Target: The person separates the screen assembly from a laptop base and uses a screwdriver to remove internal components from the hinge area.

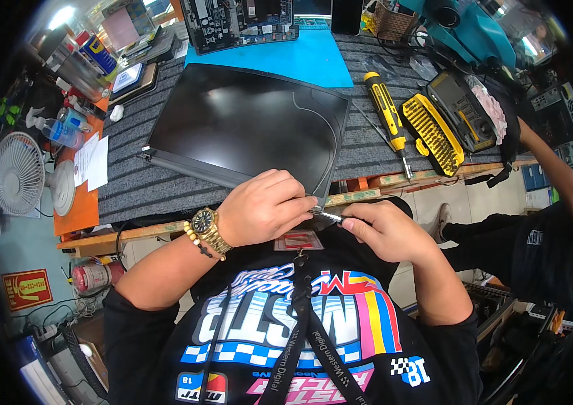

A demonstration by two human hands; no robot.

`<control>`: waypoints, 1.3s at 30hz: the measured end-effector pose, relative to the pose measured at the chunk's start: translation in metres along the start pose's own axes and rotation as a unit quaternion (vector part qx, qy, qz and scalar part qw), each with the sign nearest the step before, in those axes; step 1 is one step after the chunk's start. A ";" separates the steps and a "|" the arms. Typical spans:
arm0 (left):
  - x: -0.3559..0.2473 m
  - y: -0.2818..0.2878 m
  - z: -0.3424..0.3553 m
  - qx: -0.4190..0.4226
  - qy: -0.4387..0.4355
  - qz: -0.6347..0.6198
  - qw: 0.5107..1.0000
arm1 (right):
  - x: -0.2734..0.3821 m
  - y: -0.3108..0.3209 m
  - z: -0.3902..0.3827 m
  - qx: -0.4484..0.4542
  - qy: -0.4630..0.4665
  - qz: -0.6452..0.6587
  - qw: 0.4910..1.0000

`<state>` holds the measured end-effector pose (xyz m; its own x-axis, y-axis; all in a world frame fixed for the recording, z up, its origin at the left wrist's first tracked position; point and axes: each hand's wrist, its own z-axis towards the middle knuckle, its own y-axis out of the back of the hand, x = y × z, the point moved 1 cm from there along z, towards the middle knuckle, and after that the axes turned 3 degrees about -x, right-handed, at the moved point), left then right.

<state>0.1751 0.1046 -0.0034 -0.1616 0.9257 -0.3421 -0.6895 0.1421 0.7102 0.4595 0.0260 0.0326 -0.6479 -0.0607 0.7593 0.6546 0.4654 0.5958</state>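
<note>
A dark laptop screen [246,128] lies face up and slanted on the ribbed grey mat, with a thin cable curving over its right side. My left hand [266,206] rests over its near edge, fingers bent and pinched together at the near right corner. In my right hand [391,229] is a slim silver metal tool [327,215], whose tip meets that same corner by my left fingertips. The exact kind of tool is hidden by my fingers, and so is the small part at the corner.
A yellow-black screwdriver [386,111] lies right of the screen, beside an open bit case [433,133]. Behind stands an opened laptop body [239,23] by a blue mat [313,57]. A white fan [19,172] is at left. Another person's arm [556,169] shows at right.
</note>
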 end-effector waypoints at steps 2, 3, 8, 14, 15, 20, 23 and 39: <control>0.001 0.000 0.000 -0.002 0.000 -0.009 1.000 | 0.004 0.001 0.001 -0.012 -0.006 0.023 1.000; 0.001 0.001 0.000 -0.003 0.001 -0.008 1.000 | 0.005 -0.001 0.001 -0.011 -0.005 0.022 1.000; -0.001 0.001 0.002 -0.009 0.015 -0.036 0.999 | 0.011 -0.011 0.004 -0.121 0.110 -0.081 0.983; -0.001 0.001 0.005 0.052 0.042 -0.026 0.997 | 0.016 -0.017 0.013 -0.117 0.078 -0.102 0.985; -0.001 0.000 0.006 0.051 0.042 -0.025 0.997 | 0.017 -0.017 0.013 -0.117 0.079 -0.103 0.985; -0.006 -0.006 0.006 0.032 0.027 0.024 0.999 | 0.017 -0.023 0.013 -0.131 0.086 -0.088 0.984; -0.007 -0.007 0.006 0.031 0.019 0.045 0.998 | 0.023 -0.019 0.012 -0.137 0.083 -0.107 0.981; -0.018 -0.005 0.015 -0.002 0.091 0.000 0.996 | 0.009 -0.011 0.002 -0.154 0.063 -0.055 0.985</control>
<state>0.1920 0.0922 0.0087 -0.2873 0.8465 -0.4483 -0.6915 0.1406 0.7085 0.4455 0.0219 0.0326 -0.6797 -0.2145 0.7014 0.6834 0.1621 0.7118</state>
